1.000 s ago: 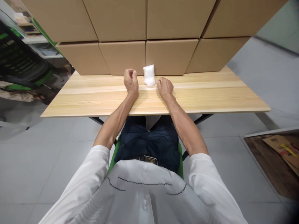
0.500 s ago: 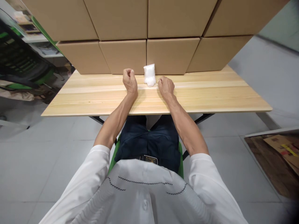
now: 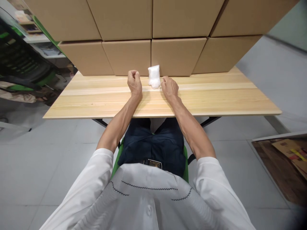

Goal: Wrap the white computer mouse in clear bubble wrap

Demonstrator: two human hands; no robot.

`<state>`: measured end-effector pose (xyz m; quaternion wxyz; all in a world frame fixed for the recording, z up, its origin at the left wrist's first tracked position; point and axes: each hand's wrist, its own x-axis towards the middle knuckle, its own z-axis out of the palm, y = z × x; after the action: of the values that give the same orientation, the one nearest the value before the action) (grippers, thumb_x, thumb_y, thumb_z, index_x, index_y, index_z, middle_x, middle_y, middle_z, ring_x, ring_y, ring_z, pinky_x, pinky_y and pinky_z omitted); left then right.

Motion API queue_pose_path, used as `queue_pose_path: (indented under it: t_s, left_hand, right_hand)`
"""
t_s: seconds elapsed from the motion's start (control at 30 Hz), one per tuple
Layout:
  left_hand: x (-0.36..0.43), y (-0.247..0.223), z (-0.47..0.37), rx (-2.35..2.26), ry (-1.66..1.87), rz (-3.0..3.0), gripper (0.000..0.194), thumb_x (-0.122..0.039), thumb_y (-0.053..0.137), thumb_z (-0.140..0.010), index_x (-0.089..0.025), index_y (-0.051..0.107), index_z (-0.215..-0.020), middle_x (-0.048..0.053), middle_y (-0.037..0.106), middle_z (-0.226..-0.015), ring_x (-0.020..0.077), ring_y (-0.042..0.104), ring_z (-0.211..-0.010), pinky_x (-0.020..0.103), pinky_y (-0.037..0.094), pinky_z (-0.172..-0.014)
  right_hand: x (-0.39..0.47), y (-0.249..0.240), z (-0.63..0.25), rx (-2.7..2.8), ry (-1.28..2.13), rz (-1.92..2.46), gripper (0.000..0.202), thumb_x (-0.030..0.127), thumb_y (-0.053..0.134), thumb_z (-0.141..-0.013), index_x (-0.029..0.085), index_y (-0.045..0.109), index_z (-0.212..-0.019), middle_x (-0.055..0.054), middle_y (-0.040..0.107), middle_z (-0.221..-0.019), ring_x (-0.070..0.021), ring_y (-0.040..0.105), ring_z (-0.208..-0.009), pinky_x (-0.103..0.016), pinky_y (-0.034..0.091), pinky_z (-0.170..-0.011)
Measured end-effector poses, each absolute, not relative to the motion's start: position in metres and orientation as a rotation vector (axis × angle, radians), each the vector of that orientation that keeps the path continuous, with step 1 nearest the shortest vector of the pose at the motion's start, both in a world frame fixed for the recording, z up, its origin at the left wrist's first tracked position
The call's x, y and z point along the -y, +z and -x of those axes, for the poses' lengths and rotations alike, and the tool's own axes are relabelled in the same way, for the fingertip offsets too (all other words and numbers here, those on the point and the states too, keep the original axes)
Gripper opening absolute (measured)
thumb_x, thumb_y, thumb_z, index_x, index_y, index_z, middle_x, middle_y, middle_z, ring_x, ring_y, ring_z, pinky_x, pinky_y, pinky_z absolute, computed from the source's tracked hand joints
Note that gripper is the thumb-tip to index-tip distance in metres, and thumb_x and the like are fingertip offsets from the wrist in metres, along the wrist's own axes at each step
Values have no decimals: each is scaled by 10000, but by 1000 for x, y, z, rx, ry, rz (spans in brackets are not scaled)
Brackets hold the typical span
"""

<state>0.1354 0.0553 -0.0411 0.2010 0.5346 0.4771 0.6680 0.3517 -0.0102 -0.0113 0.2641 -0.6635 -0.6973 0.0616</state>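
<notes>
A small white package [image 3: 154, 76], soft and crinkled like a wrapped bundle, stands at the back of the wooden table, close to the cardboard boxes. To its left my left hand [image 3: 134, 82] rests on the table, fingers curled into a loose fist with the thumb on top. On the other side my right hand [image 3: 170, 87] is closed, its knuckles up and its curled fingers just beside the package's right edge. Neither hand grips the package, and nothing shows in either fist. The undersides of the fingers are hidden.
Brown cardboard boxes [image 3: 127, 57] are stacked in two visible rows along the back of the wooden table [image 3: 216, 99]. A dark chair [image 3: 21, 60] and shelves stand to the left. Flattened cardboard [image 3: 294, 153] lies at the lower right.
My right hand has shifted very slightly, its fingers now a little nearer the package. My left hand and the package keep their places.
</notes>
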Motion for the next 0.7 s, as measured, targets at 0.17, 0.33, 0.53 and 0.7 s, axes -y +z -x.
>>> queue_pose_path:
  t_s: [0.17,0.33,0.53,0.7]
  left_hand:
    - [-54,-43,-135,-1310,1770,-1589,411,-692,824,-1222,-301,714,-1160,74,845,-1261,275,822,-1373,422,689,-1275]
    - [-72,-57,-137,-1437,1732,-1465,178,-421,726,-1255,-290,693,-1139,68,824,-1168,270,837,-1248,462,674,-1293]
    - [-82,-70,-133,-1436,1621,-1593,199,-490,775,-1229,-295,732,-1242,107,848,-1286,304,822,-1370,516,656,-1355]
    - [-96,-69,-138,-1366,1387,-1836,489,-621,830,-1194,-324,786,-1580,175,819,-1670,371,772,-1627,573,654,-1359]
  right_hand:
    - [9,-12,-335,2202,81,1488,597,343,588,-1282,197,697,-1851,-210,583,-2017,-431,549,-1806,-604,429,-1521]
    - [12,-20,-326,2348,145,1462,449,305,603,-1278,124,836,-1617,-258,613,-1963,-435,529,-1829,-593,452,-1543]
    - [17,-13,-352,2321,183,1471,350,274,585,-1197,185,874,-1372,-229,844,-1580,-419,738,-1498,-565,574,-1361]
    - [21,-5,-369,2300,292,1409,305,297,575,-1166,229,870,-1204,-181,891,-1454,-364,786,-1312,-472,595,-1194]
